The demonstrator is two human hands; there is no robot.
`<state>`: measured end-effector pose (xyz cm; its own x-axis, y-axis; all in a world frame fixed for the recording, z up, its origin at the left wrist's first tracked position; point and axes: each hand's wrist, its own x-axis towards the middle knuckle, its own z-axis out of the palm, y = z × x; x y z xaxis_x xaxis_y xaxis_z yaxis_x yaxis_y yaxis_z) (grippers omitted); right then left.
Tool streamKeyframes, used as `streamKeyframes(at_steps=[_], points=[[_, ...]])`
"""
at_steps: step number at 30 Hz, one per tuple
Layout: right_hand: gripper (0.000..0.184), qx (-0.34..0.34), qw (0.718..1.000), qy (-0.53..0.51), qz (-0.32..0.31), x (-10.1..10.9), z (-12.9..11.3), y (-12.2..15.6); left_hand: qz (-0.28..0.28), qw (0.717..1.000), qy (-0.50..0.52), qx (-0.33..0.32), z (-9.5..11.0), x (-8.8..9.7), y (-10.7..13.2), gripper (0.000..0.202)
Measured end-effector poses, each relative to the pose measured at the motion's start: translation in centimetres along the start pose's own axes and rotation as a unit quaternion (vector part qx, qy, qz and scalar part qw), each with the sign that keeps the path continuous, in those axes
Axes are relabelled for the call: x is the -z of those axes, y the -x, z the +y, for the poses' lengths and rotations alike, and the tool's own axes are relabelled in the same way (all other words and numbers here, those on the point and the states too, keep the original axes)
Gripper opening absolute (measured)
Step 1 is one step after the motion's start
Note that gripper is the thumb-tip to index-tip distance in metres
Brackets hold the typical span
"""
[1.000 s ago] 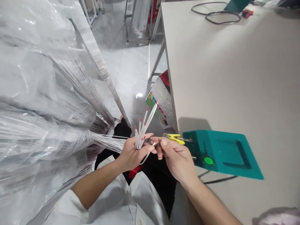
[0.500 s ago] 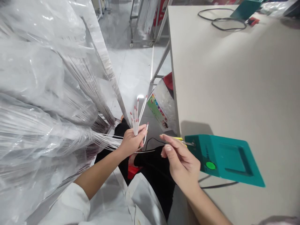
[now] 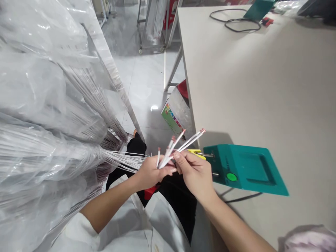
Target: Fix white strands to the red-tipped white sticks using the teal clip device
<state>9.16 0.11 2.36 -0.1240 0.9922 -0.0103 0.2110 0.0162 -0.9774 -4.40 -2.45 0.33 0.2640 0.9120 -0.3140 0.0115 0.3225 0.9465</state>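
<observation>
Left hand: the left hand [image 3: 151, 171] is clenched around a bunch of white wires [image 3: 172, 149], held just left of the green box [image 3: 244, 169].
Right hand: the right hand [image 3: 195, 171] is closed on the same wires, pinched between thumb and fingers [image 3: 180, 159]; a yellow clipper [image 3: 195, 153] is kept in this hand too, beside the box's left face.
Wires: red-tipped ends are fanned out and tilted toward the box; the long strands are fed from plastic-wrapped bundles [image 3: 52, 140] well left of the box.
Box: it is set at the counter [image 3: 262, 87] edge.
Risk: loosely fanned tips could probably slip from the grip, or be nicked by the clipper held so close.
</observation>
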Motion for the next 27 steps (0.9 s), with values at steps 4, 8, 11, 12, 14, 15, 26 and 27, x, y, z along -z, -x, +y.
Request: streamKeyframes(at_steps=[4, 8, 11, 12, 14, 15, 26, 27], points=[[0.036, 0.004, 1.0, -0.013, 0.024, 0.0, 0.2, 0.1, 0.031, 0.998, 0.04, -0.022, 0.0, 0.6, 0.0, 0.034], [0.024, 0.016, 0.999, 0.003, 0.038, 0.1, 0.8, 0.0, 0.173, 0.98, 0.097, -0.032, -0.1, 1.2, -0.1, 0.041], [0.02, 0.07, 0.993, 0.088, -0.016, 0.1, 1.0, 0.1, 0.259, 0.96, 0.088, -0.059, 0.5, 1.1, -0.1, 0.041], [0.02, 0.091, 0.988, 0.118, -0.047, 0.0, 1.1, 0.2, 0.259, 0.96, 0.078, -0.071, 0.8, 0.9, 0.0, 0.04], [0.022, 0.117, 0.975, 0.156, -0.108, -0.4, 1.1, 0.5, 0.23, 0.968, 0.059, -0.086, 1.4, 0.6, 0.3, 0.037], [0.023, 0.124, 0.97, 0.163, -0.131, -0.7, 1.2, 0.7, 0.212, 0.972, 0.052, -0.089, 1.6, 0.3, 0.5, 0.035], [0.014, 0.145, 0.97, 0.138, -0.137, -1.1, 1.2, 1.4, 0.227, 0.971, 0.08, -0.016, 1.8, 0.2, 1.1, 0.021], [0.012, 0.142, 0.976, 0.131, -0.096, -0.8, 0.9, 1.3, 0.227, 0.97, 0.081, -0.016, 1.8, 0.3, 1.1, 0.021]])
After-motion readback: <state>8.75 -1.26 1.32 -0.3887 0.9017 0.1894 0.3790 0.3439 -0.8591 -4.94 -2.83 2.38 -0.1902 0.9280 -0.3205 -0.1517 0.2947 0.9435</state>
